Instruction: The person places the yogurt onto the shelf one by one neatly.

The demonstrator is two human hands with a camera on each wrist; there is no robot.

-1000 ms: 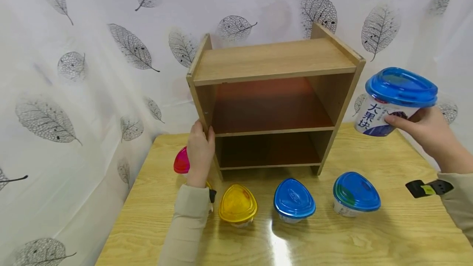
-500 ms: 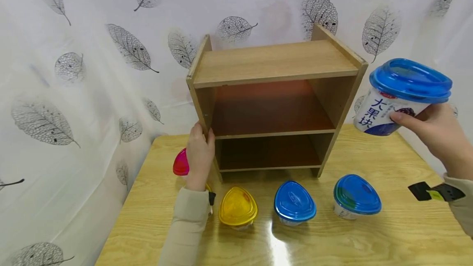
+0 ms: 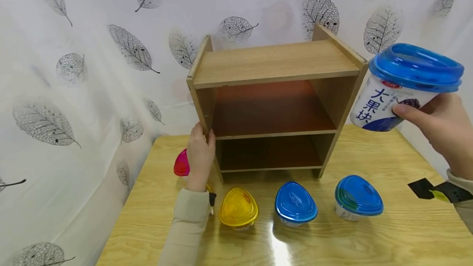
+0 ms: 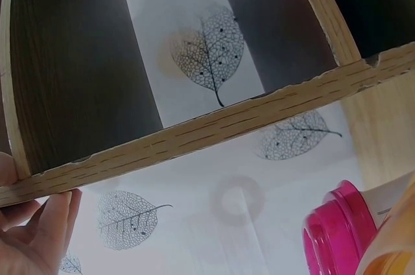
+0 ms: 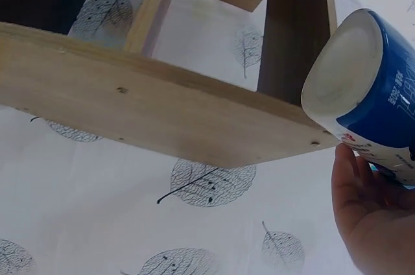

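Note:
My right hand [image 3: 441, 122] grips a yogurt cup [image 3: 384, 104] with a blue lid, thumb across its printed front. The cup is held in the air, slightly tilted, to the right of a small wooden shelf [image 3: 273, 64]. In the right wrist view the bottom of the cup [image 5: 343, 64] shows beside the shelf's side panel [image 5: 162, 103]. My left hand [image 3: 199, 155] holds the front edge of the shelf's left panel. Seen from the left wrist, the left fingers [image 4: 55, 223] wrap that panel edge [image 4: 194, 133], thumb on the other side.
On the table [image 3: 133, 216] in front of the shelf stand a yellow-lidded cup [image 3: 238, 207] and two blue-lidded cups [image 3: 295, 202], [image 3: 359, 195]. A pink-lidded cup [image 3: 181, 163] and another yellow-lidded one are partly hidden by the left arm. A leaf-print curtain [image 3: 92, 106] hangs behind.
My right hand has raised the blue-lidded yogurt cup and moved it right and closer to the camera. The left hand stays on the shelf's left panel.

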